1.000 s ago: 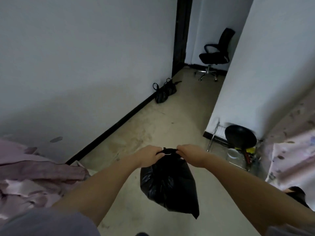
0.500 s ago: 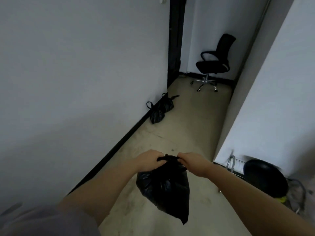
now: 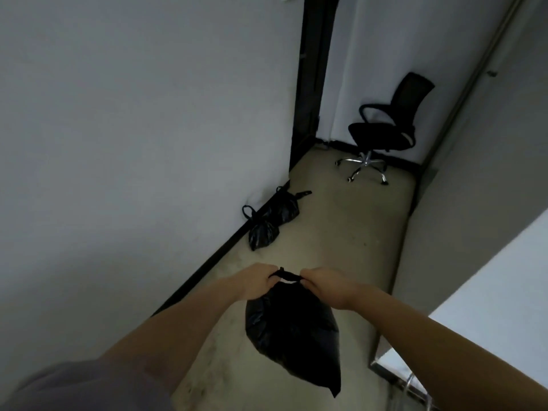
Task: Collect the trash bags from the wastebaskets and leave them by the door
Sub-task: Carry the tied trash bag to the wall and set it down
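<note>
A full black trash bag (image 3: 292, 330) hangs in the air in front of me, above the floor. My left hand (image 3: 259, 280) grips the left side of its gathered top and my right hand (image 3: 321, 284) grips the right side, with a short black strip stretched between them. Two tied black trash bags lie on the floor against the left wall: the nearer bag (image 3: 262, 231) and the farther bag (image 3: 284, 207). Just past them stands the dark door frame (image 3: 312, 75).
A narrow corridor with a beige floor (image 3: 347, 232) runs ahead between white walls. A black office chair (image 3: 385, 129) on a chrome base stands at the far end. A white wall corner (image 3: 486, 321) juts in at the right, with a metal rack edge (image 3: 409, 387) at its foot.
I have walked forward down the corridor with the bag held in both hands. The bed, the rack and the pan have slid out of view; the two floor bags and the chair are nearer.
</note>
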`<action>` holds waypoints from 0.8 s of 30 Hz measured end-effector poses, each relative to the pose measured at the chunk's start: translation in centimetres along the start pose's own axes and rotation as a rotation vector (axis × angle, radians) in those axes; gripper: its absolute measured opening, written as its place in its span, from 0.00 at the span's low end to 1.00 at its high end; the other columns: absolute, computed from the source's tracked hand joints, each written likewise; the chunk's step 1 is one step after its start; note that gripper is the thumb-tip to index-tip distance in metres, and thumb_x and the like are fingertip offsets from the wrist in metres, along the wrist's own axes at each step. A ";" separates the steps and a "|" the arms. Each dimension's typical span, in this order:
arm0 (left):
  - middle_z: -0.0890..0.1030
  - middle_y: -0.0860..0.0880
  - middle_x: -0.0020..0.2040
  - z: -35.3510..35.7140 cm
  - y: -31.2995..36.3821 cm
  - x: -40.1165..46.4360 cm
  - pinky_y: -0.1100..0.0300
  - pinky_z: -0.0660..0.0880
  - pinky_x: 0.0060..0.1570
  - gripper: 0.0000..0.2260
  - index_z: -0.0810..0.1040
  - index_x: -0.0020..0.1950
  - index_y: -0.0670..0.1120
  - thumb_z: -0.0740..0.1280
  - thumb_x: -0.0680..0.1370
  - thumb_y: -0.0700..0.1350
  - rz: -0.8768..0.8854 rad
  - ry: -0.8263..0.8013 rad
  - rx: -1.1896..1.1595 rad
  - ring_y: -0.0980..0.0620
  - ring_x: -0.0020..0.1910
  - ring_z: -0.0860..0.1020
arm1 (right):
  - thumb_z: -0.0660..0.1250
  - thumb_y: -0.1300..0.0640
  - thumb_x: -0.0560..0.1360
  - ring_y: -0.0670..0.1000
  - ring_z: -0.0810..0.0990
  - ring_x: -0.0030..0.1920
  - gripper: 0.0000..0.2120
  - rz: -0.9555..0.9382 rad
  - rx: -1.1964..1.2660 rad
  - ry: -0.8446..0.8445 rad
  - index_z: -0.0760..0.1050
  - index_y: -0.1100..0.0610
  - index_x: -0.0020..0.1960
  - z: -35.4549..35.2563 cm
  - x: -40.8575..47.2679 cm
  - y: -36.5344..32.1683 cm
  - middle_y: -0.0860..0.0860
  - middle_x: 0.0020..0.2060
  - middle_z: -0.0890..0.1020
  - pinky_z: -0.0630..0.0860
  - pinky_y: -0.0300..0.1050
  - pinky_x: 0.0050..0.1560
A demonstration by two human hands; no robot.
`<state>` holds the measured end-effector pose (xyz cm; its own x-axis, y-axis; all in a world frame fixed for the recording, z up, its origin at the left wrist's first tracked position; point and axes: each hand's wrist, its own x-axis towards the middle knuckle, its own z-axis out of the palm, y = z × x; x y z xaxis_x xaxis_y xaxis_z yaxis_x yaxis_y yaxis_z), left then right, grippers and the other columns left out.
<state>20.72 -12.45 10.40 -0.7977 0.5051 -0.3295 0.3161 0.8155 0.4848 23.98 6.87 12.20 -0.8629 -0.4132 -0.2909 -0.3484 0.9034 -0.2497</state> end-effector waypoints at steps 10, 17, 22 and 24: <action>0.71 0.42 0.49 -6.9 -6.9 17.7 0.56 0.67 0.52 0.11 0.75 0.53 0.37 0.57 0.81 0.42 -0.163 0.113 -0.088 0.41 0.55 0.74 | 0.54 0.54 0.82 0.52 0.71 0.37 0.11 -0.031 0.288 0.005 0.69 0.56 0.44 -6.0 18.2 7.1 0.52 0.36 0.75 0.64 0.44 0.34; 0.75 0.43 0.42 -13.2 -14.7 29.5 0.55 0.69 0.45 0.10 0.73 0.40 0.45 0.57 0.79 0.41 -0.181 -0.052 -0.183 0.36 0.52 0.77 | 0.54 0.55 0.81 0.45 0.70 0.32 0.16 0.083 0.469 -0.021 0.65 0.47 0.35 -9.0 32.7 10.6 0.43 0.31 0.70 0.65 0.37 0.33; 0.75 0.41 0.64 -17.8 -20.7 35.7 0.55 0.70 0.60 0.15 0.72 0.65 0.40 0.55 0.82 0.42 -0.247 -0.075 -0.155 0.43 0.62 0.74 | 0.54 0.55 0.81 0.52 0.74 0.36 0.13 0.227 0.605 -0.122 0.67 0.57 0.39 -7.2 42.6 13.2 0.54 0.35 0.75 0.70 0.44 0.42; 0.75 0.40 0.65 -18.9 -23.4 37.9 0.54 0.70 0.61 0.15 0.73 0.65 0.40 0.54 0.82 0.40 -0.263 -0.048 -0.081 0.43 0.63 0.74 | 0.54 0.55 0.81 0.53 0.74 0.36 0.13 0.230 0.611 -0.241 0.65 0.59 0.40 -5.3 46.5 14.0 0.55 0.35 0.74 0.68 0.45 0.40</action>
<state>-26.66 -17.74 1.84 -0.8210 0.2933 -0.4899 0.0579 0.8963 0.4397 -22.94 0.90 0.07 -0.7603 -0.2967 -0.5778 0.1628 0.7741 -0.6118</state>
